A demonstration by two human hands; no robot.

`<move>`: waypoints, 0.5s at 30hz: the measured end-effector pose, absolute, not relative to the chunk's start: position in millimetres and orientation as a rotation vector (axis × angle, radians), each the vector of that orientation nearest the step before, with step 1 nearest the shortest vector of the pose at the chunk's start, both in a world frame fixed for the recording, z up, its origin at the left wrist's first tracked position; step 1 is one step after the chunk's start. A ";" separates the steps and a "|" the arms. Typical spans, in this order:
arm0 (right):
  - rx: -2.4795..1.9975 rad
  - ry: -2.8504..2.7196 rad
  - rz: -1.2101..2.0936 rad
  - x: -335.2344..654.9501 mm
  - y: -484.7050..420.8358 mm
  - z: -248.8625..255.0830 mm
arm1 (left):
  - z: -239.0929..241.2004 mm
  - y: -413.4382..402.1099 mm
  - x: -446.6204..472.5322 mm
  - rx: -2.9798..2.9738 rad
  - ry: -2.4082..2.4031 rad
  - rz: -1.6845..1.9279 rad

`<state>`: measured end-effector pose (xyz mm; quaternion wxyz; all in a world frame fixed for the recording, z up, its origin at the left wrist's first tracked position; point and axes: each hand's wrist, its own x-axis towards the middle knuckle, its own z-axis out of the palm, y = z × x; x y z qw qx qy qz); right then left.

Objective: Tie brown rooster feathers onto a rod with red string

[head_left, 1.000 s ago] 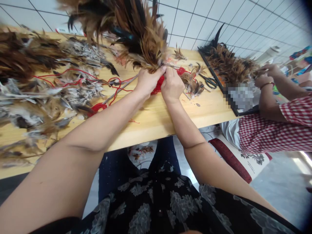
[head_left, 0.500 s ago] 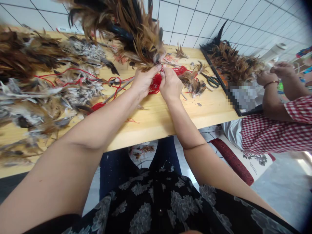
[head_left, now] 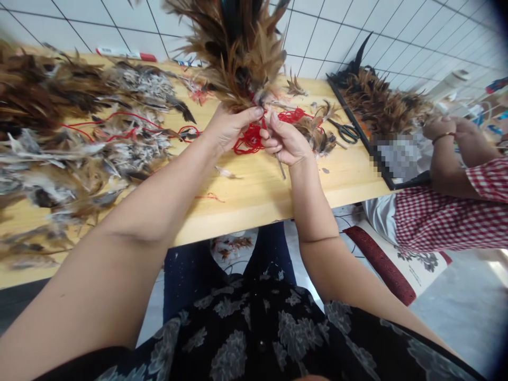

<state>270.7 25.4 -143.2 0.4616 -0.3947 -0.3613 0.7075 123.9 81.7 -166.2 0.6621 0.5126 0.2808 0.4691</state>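
Observation:
A feather duster [head_left: 242, 58] of brown and black feathers stands up in front of me, its top cut off by the frame. My left hand [head_left: 234, 124] is closed around its base, thumb on top. Just to the right, my right hand [head_left: 288, 138] has its fingers curled, with thumb and forefinger pinched close to the bound end; red string [head_left: 263, 125] shows at these fingertips. Below the right hand, a thin stick end [head_left: 282, 169] pokes out. A tangle of red string [head_left: 248, 142] lies on the table under both hands.
Loose feathers [head_left: 79, 153] are heaped across the left of the wooden table [head_left: 246, 196]. Scissors [head_left: 347, 132] and a small feather clump [head_left: 323, 138] lie to the right. Beyond is a black-edged tray [head_left: 359, 124] of feathers, beside a co-worker's hands [head_left: 440, 128]. A red-capped marker [head_left: 127, 54] lies by the wall.
The feather duster has swung to the right and stands more upright. My right hand has turned and drawn slightly right and down, while my left hand keeps hold of the base.

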 end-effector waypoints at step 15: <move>-1.079 -0.924 1.695 270.6 29.3 -149.2 | -177.7 88.3 130.6 1.365 0.615 1.168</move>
